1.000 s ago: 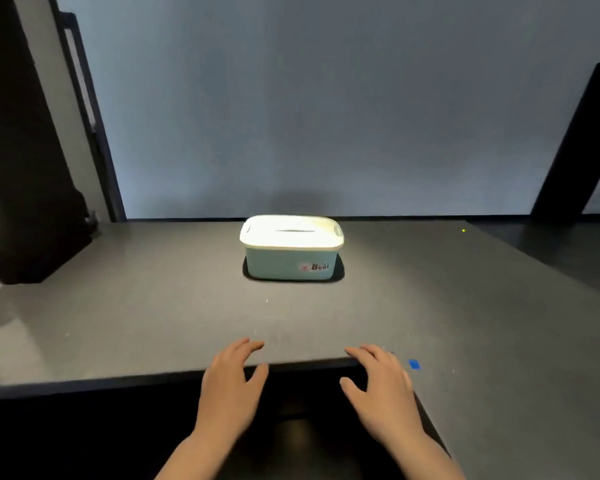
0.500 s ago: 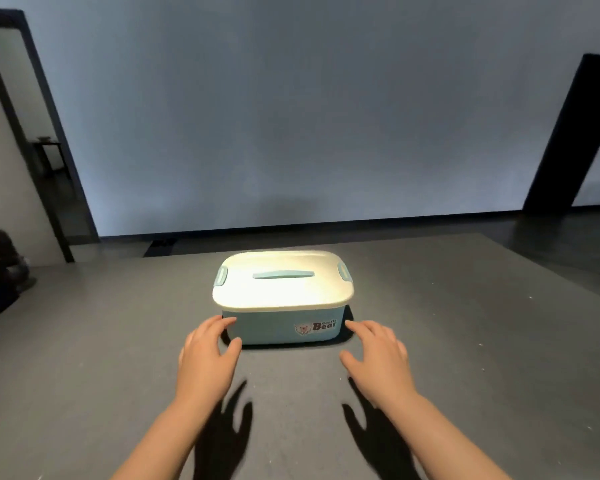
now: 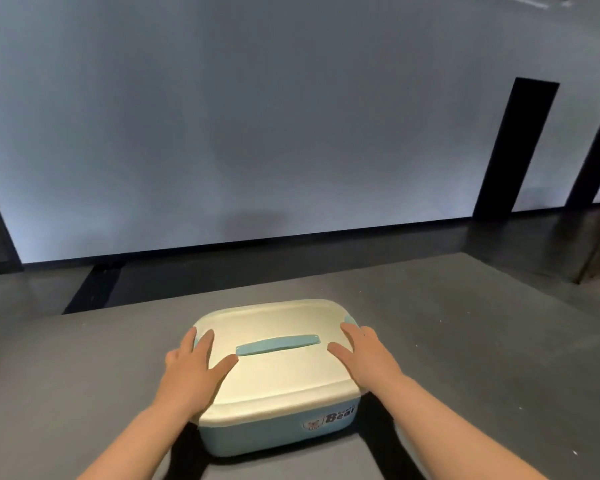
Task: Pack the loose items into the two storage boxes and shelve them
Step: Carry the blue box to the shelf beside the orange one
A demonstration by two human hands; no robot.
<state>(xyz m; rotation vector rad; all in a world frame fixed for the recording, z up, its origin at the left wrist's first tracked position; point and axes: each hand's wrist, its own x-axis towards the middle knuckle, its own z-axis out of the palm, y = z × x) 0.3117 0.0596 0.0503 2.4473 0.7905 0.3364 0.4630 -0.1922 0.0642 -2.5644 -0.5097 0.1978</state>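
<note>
Both hands flat, left hand [image 3: 193, 367], right hand [image 3: 368, 355], on box lid [image 3: 278, 372]

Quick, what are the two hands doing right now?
Left hand: open, fingers straight, resting on the left end of the box lid.
Right hand: open, fingers straight, resting on the lid's right end.

Light blue storage box [image 3: 278, 434] w/ cream lid [image 3: 278, 365] shut on top, sits upright on the grey table [image 3: 465, 341], near the front edge. Pale blue handle [image 3: 278, 344] lies flat across lid centre (blue clip at each end). Front has a "Bear" label [image 3: 329, 419], lower right.
</note>
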